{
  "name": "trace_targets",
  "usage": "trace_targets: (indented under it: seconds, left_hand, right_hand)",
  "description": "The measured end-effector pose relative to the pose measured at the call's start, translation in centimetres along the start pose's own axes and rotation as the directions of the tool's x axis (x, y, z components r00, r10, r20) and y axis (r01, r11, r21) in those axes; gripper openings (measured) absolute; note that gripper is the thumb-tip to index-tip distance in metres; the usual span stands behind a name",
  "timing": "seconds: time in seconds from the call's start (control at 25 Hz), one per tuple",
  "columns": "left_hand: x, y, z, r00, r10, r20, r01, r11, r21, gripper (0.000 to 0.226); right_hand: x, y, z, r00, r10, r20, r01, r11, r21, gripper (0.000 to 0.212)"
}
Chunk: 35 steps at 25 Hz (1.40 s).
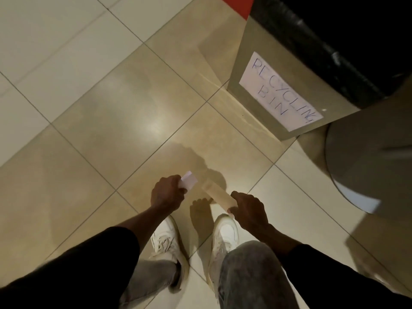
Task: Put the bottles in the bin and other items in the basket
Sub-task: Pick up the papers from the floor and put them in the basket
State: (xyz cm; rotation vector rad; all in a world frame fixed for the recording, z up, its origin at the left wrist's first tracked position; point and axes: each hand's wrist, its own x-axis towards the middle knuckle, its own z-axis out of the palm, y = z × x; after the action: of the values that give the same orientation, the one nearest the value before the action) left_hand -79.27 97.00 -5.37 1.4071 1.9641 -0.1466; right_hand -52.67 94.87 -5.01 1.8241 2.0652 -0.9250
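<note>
My left hand [167, 192] is closed on a small white folded paper [188, 180] low in the middle of the view. My right hand [248, 208] pinches one end of a long beige paper strip [219, 195], which points up and left toward the other hand. Both are held above the tiled floor, in front of my white shoes. At the upper right stands a grey box [252, 63] with a black liner and a paper label [282, 90] reading "RECYCLING BIN". No bottles and no basket are in view.
Beige floor tiles [111, 108] fill the left and centre. A round grey base [365, 166] sits on the floor right of the bin. A red patch [239, 4] shows at the top edge behind the bin.
</note>
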Motion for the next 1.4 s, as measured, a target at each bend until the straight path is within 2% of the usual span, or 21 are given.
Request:
trace_targets:
  seconds: [0.08, 0.24, 0.44, 0.52, 0.84, 1.0, 1.12, 1.28, 1.4]
  left_hand:
    - [-3.8, 1.9, -4.6, 1.000, -0.015, 0.010, 0.016, 0.999, -0.035, 0.017]
    - [-11.1, 6.7, -13.4, 0.999, 0.044, -0.017, -0.045, 0.998, -0.053, 0.009]
    - [-18.6, 12.2, -21.9, 0.987, 0.153, -0.041, -0.155, 0.986, -0.067, 0.017]
    - [-21.2, 14.1, -25.1, 0.977, 0.198, -0.081, -0.205, 0.974, -0.092, 0.011]
    - [-30.1, 21.4, -31.6, 0.962, 0.226, -0.154, -0.249, 0.957, -0.148, 0.018]
    - [-33.4, 24.8, -31.9, 0.938, 0.323, -0.128, -0.341, 0.927, -0.155, 0.033]
    - [-35.1, 27.4, -32.2, 0.907, 0.409, -0.098, -0.420, 0.895, -0.152, 0.037]
    - [-35.9, 30.9, -32.7, 0.843, 0.537, -0.019, -0.536, 0.839, -0.098, 0.028]
    - [-37.2, 34.2, -32.7, 0.794, 0.608, -0.005, -0.606, 0.791, -0.083, 0.021]
  right_hand:
    - [-3.9, -1.8, -4.5, 0.998, 0.050, -0.030, -0.049, 0.998, 0.031, 0.039]
    - [-11.9, -4.9, -13.0, 0.989, 0.062, -0.135, -0.056, 0.997, 0.047, 0.033]
    - [-19.9, -9.1, -23.3, 0.965, 0.201, -0.168, -0.161, 0.961, 0.225, 0.038]
    - [-22.9, -10.1, -27.1, 0.947, 0.254, -0.195, -0.198, 0.943, 0.268, 0.037]
    - [-31.9, -9.3, -36.1, 0.875, 0.388, -0.291, -0.222, 0.853, 0.472, 0.041]
    - [-36.1, -8.0, -38.1, 0.808, 0.494, -0.320, -0.267, 0.792, 0.548, 0.030]
    - [-39.4, -7.3, -38.9, 0.748, 0.583, -0.315, -0.296, 0.719, 0.628, 0.031]
    - [-43.5, -6.7, -39.2, 0.626, 0.718, -0.306, -0.302, 0.584, 0.754, 0.028]
    - [-46.3, -6.0, -39.0, 0.536, 0.798, -0.276, -0.245, 0.460, 0.854, 0.038]
